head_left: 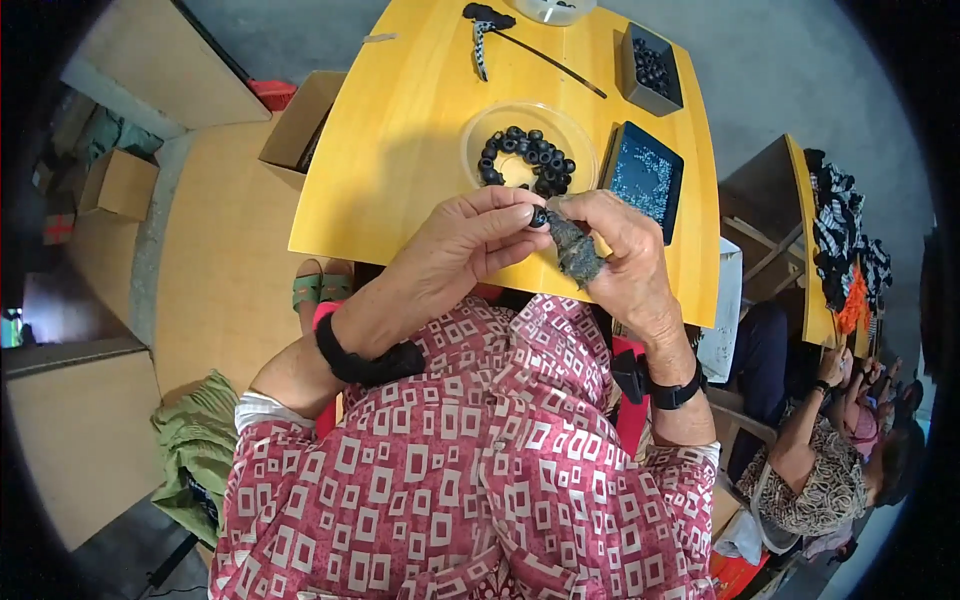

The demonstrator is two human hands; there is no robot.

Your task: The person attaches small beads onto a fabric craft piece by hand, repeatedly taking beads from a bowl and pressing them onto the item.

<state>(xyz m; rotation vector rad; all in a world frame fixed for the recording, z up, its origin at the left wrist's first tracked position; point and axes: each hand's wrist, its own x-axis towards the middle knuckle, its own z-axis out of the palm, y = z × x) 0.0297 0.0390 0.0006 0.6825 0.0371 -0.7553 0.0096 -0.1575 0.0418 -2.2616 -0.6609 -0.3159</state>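
Observation:
My left hand (465, 238) pinches a small round black bead (539, 216) between thumb and fingertips, over the table's near edge. A worn dark grey cloth (577, 252) is bunched in my right hand (632, 255), its thumb and forefinger close beside the bead. Whether the cloth touches the bead I cannot tell. Just beyond my hands sits a clear round dish (519, 174), with several black beads (541, 152) lying in a curve inside it. Right of the dish is a flat black tray (675, 178) scattered with many small pale pieces.
On the yellow table (385, 115), a grey box (652, 98) of black beads stands far right. A thin black rod (550, 63) with a checked strip lies at the back, near another clear container (553, 12). A cardboard box (285, 150) adjoins the left edge. Another person (815, 480) sits at right.

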